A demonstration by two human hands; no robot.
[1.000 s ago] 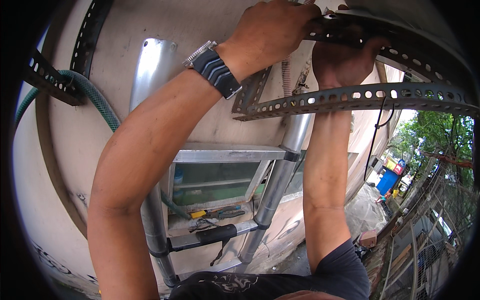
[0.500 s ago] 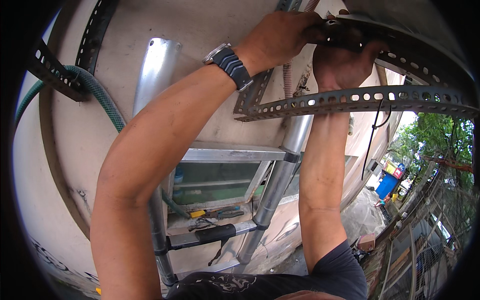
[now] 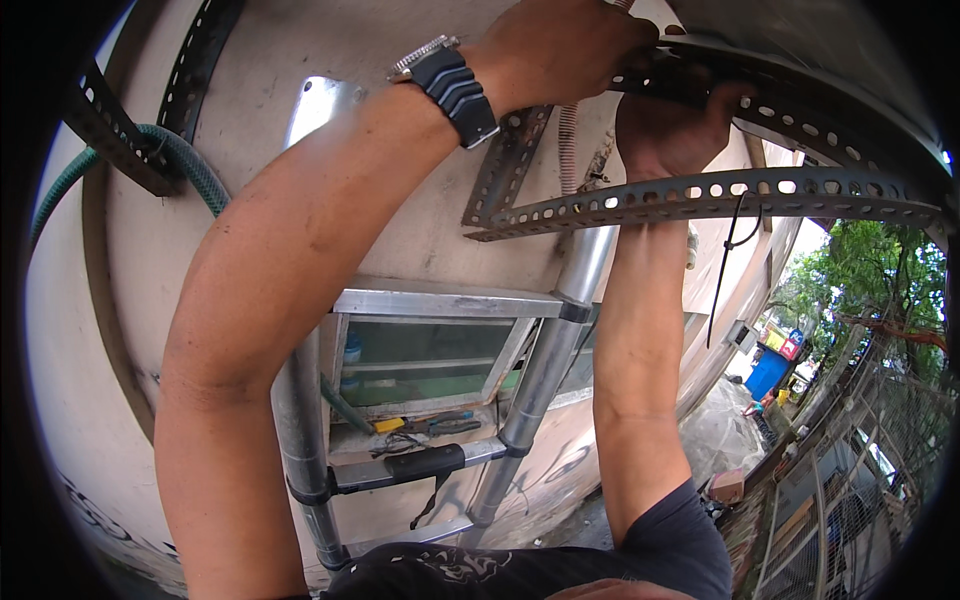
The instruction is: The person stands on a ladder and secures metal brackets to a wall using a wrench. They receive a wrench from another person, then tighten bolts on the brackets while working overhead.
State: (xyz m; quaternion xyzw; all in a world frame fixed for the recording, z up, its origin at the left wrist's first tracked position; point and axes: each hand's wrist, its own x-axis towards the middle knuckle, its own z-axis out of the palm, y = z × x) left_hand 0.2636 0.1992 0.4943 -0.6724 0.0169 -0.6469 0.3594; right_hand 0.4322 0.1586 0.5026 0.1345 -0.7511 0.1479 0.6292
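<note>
Both my arms reach up to a dark perforated angle bar [image 3: 800, 115] running along the underside of a large grey unit [image 3: 790, 30]. My left hand [image 3: 560, 55], with a watch [image 3: 452, 92] on its wrist, is closed at the bar's near left end; its fingertips and whatever they pinch are hidden. From below, my right hand [image 3: 668, 135] grips the same bar, thumb in front and fingers behind. A second perforated angle bar [image 3: 690, 196] crosses in front of my right forearm, with a black cable tie [image 3: 722, 270] hanging from it.
An aluminium telescopic ladder [image 3: 545, 350] leans on the wall below. Pliers [image 3: 450, 425] and other tools lie on the window ledge [image 3: 350, 440]. A green hose [image 3: 195, 175] loops past another perforated bracket [image 3: 120, 140] at left. Wire fencing [image 3: 850, 510] and trees stand at right.
My left hand and forearm have shifted up and to the left, with the wrist turned. My right hand keeps its grip on the bar. The whole view has moved slightly.
</note>
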